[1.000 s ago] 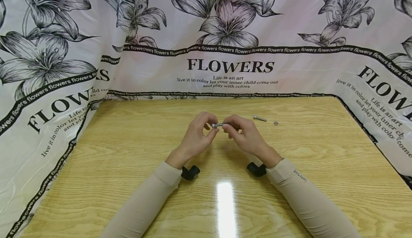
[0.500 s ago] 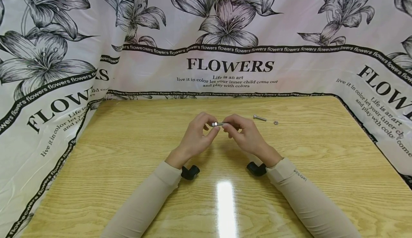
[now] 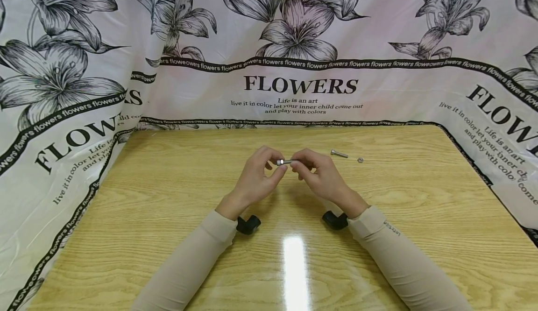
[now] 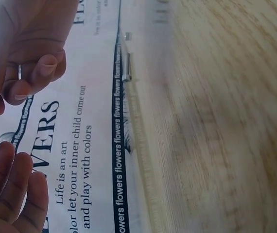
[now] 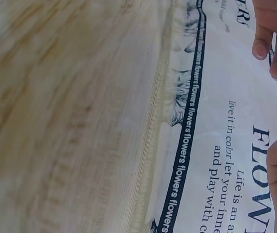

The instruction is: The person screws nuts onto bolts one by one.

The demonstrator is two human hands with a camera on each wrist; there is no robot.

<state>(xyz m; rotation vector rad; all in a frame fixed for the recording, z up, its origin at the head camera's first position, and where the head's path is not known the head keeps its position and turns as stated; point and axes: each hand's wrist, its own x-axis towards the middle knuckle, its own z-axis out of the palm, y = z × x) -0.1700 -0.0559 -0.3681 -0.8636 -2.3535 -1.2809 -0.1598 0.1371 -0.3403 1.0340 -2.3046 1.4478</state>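
Left hand (image 3: 257, 176) pinches the head end of a slim silver metal bolt (image 3: 287, 162), right hand (image 3: 322, 175) its tip; it's between them over the yellowish wood-grain table (image 3: 126, 185); I'd stay light and straight so nothing binds.

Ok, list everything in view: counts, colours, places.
Held bolt: one, silver, head view's centre
Nut-like piece: one, silver, on the held bolt near its head
Loose bolt: one, silver, on the table right of centre
Loose nut: one, silver, right of the loose bolt
Table: one, yellowish wood, foreground
Printed cloth: count unclear, white and black, behind and beside the table
Wrist devices: two, black, below centre
Sleeves: two, beige, lower edge
Left hand: one, bare, pinching the held bolt's head
Right hand: one, bare, pinching that bolt's other end
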